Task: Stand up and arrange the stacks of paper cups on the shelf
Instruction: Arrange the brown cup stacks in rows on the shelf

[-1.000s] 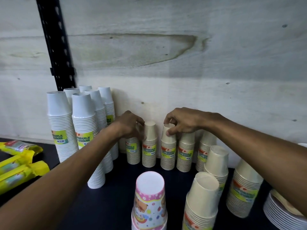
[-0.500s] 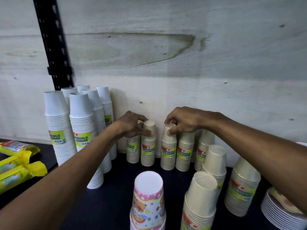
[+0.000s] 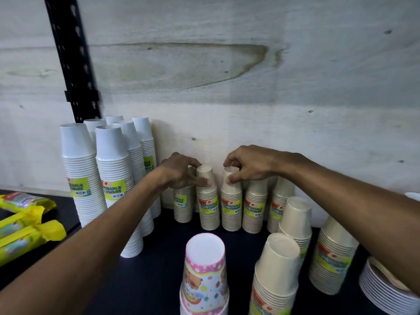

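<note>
Several small tan cup stacks stand upside down in a row along the back wall of the dark shelf [image 3: 159, 269]. My left hand [image 3: 181, 171] grips the top of one small tan stack [image 3: 208, 208], thumb on its front. My right hand [image 3: 250, 164] pinches the top of the neighbouring tan stack [image 3: 231, 208]. The two stacks stand side by side, almost touching. Another small stack [image 3: 183, 205] sits left of them, partly hidden behind my left hand.
Tall white cup stacks [image 3: 113, 178] crowd the back left by a black shelf upright [image 3: 72, 64]. Larger tan stacks [image 3: 279, 269] and a pink patterned stack [image 3: 205, 273] stand in front. White plates [image 3: 381, 289] lie at right, yellow packets [image 3: 27, 226] at left.
My left hand has shifted right from the leftmost small stack onto the one beside it, closing on its top. My right hand keeps its hold on the neighbouring stack.
</note>
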Tool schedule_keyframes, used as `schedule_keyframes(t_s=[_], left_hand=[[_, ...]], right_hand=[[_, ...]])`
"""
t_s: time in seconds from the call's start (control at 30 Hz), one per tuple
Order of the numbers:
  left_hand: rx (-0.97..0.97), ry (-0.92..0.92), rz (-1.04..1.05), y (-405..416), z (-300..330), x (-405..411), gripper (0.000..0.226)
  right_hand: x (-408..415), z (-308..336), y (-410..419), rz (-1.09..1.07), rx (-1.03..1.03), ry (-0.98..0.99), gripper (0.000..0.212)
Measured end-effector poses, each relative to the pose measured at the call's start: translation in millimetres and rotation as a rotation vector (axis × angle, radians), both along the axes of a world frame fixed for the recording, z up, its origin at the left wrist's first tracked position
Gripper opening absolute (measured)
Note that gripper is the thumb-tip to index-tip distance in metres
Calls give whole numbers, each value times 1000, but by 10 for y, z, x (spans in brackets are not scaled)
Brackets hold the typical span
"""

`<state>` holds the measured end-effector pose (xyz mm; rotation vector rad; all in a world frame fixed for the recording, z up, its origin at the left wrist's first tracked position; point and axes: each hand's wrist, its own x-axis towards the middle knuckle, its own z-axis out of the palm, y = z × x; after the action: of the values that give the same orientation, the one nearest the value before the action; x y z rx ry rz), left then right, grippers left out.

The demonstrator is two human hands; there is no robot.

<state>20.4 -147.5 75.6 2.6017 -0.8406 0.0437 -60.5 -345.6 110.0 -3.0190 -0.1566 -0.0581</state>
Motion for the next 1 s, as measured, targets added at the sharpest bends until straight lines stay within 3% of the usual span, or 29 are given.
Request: schedule_keyframes(t_s=[0.2,0.4,0.5,0.63,1.0], left_hand=[[29,24,3,40,24,-8,71],[52,11,-17,120,54,2,43],[-14,0,-15,147,42,45,35],[-59,-14,-4,127,31,68,38],[-119,32,19,78,10,15,52]], right_hand=[[25,47,171,35,15,-5,66],[135,26,363,81,20,2,71],[202,-17,409,70,-16,-30,62],[233,-12,394,-10,-15,-75,49],[247,-6,351,-99,3,-128,53]])
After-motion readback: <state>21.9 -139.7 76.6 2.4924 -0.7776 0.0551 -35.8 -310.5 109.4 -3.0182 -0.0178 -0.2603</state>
